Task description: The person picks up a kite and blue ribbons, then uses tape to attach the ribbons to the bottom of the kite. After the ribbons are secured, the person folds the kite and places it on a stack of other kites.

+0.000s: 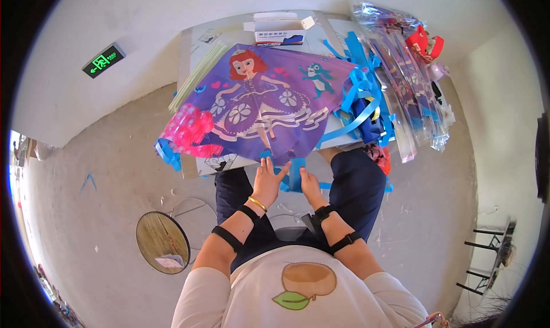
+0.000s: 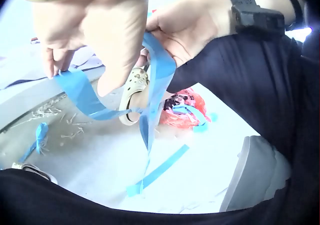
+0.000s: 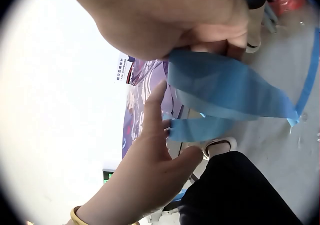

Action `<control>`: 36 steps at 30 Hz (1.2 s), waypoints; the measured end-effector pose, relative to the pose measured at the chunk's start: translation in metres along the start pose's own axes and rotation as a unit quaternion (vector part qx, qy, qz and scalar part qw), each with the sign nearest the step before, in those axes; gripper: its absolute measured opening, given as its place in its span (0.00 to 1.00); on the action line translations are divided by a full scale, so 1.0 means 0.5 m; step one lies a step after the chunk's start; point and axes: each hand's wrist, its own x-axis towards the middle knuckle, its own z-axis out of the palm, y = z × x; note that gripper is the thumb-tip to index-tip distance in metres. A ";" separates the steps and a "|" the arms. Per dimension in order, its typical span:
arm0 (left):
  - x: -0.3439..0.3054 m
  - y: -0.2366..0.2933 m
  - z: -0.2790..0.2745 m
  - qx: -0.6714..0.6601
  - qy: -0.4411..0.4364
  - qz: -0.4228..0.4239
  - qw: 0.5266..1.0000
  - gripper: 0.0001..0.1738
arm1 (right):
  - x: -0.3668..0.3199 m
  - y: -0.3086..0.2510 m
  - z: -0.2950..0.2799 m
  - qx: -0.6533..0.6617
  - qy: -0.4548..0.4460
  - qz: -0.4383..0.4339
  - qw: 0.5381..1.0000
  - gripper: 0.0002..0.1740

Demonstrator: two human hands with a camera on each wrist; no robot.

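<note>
Over the lap, just off the kite's [image 1: 269,98] near edge, the right hand [image 1: 311,188] grips blue ribbon [image 1: 295,176] in curled fingers; the left hand [image 1: 266,183], thumb and forefinger spread, seems to pinch another stretch. I'd keep both strands flat, untwisted.

White shirt [image 1: 344,291] (gold bangle [image 1: 258,204])

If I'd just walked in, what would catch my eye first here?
Probably the big purple sheet printed with a red-haired princess, spread across the table. Next, the bright blue ribbon at its near edge, between the left hand and right hand. Off to the left, a green exit sign glows on the wall.
</note>
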 end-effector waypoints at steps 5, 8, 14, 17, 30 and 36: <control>0.014 0.004 0.002 -0.061 0.002 -0.034 0.998 0.42 | 0.000 -0.021 0.015 0.035 -0.032 0.068 0.997 0.36; 0.010 0.001 0.008 -0.055 0.016 -0.025 0.998 0.39 | 0.004 -0.032 0.019 0.005 -0.006 0.126 0.992 0.38; 0.013 -0.003 0.017 -0.064 0.044 -0.030 0.997 0.33 | 0.015 -0.017 0.008 -0.060 -0.032 0.118 0.991 0.37; 0.012 -0.006 0.044 -0.029 0.058 -0.025 0.998 0.32 | 0.029 0.027 0.011 -0.180 -0.029 0.004 0.983 0.34; 0.005 -0.005 0.021 0.018 0.066 -0.027 0.997 0.34 | 0.085 -0.023 0.054 -0.047 0.029 -0.006 0.998 0.26; 0.020 0.008 0.021 0.019 0.074 -0.066 0.995 0.38 | 0.111 0.010 0.094 -0.037 0.026 0.044 0.998 0.27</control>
